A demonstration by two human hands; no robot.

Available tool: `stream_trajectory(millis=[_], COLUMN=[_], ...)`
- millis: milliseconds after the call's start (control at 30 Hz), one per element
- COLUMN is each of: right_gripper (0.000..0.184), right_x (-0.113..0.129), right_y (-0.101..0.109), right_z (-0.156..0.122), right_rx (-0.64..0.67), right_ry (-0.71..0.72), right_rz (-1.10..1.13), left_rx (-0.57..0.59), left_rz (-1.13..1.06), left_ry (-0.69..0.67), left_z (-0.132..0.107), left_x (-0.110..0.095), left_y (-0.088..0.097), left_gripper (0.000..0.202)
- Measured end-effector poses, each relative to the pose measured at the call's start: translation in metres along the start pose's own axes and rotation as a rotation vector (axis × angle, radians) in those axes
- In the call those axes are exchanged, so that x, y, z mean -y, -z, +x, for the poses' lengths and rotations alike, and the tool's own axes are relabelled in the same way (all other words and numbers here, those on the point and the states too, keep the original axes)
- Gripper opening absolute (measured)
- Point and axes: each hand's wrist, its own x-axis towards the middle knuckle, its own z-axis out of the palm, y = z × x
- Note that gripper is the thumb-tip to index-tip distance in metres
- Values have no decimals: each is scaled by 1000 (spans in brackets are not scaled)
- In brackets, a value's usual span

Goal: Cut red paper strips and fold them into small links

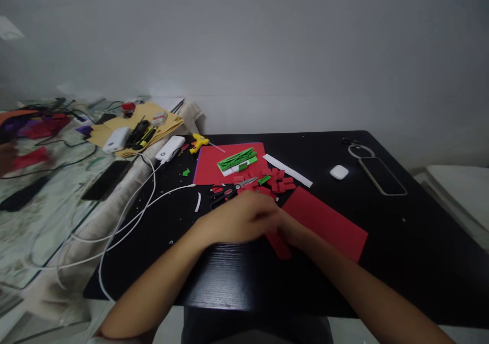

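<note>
My left hand (237,217) reaches across the middle of the table, a little blurred, its fingers curled in against my right hand (284,225). The two hands meet, and the left one partly covers the right. From under the closed fingers a red paper strip (280,246) sticks out toward me. Just beyond the hands lie black-handled scissors (225,194) with their blades apart, beside a heap of small folded red paper pieces (280,182). A larger red paper sheet (324,222) lies partly under my right forearm.
Behind the heap, a folded green paper piece (239,159) rests on red sheets (208,163), near a yellow glue gun (199,143). A white paper strip (288,171), white earbud case (338,172) and phone (382,176) lie rightward. A white cable (153,204) crosses the left side from a power bank (170,148).
</note>
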Motion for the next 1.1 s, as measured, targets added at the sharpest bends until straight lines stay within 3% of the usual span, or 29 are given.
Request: stream_trajectory(millis=[67, 167, 233, 333, 433, 533, 767, 967, 1100], right_gripper=[44, 45, 44, 45, 47, 46, 31, 51, 52], right_x=[2, 4, 5, 5, 3, 0, -4, 2, 4], right_y=[-2, -5, -5, -4, -2, 0, 3, 0, -1], right_z=[-1, -2, -2, -1, 1, 2, 4, 1, 0], right_rx=[-6, -42, -54, -52, -59, -61, -58, -52, -36], right_ry=[-29, -109, -134, -153, -164, -165, -160, -221, -201], right_rz=[70, 194, 224, 233, 241, 236, 209, 276, 269], left_rx=[-323, -826, -955, -855, -742, -707, -585, -589, -632], left_rz=[-181, -344, -363, -328, -321, -352, -386, -395, -375], left_ry=[115, 170, 176, 205, 214, 209, 228, 248, 242], left_z=[-3, -12, -18, -23, -24, -23, -19, -18, -19], left_x=[34, 82, 105, 120, 124, 126, 128, 124, 125], left_y=[5, 2, -4, -20, -36, -46, -44, -42, -43], left_gripper=[27, 24, 26, 30, 31, 30, 37, 46, 45])
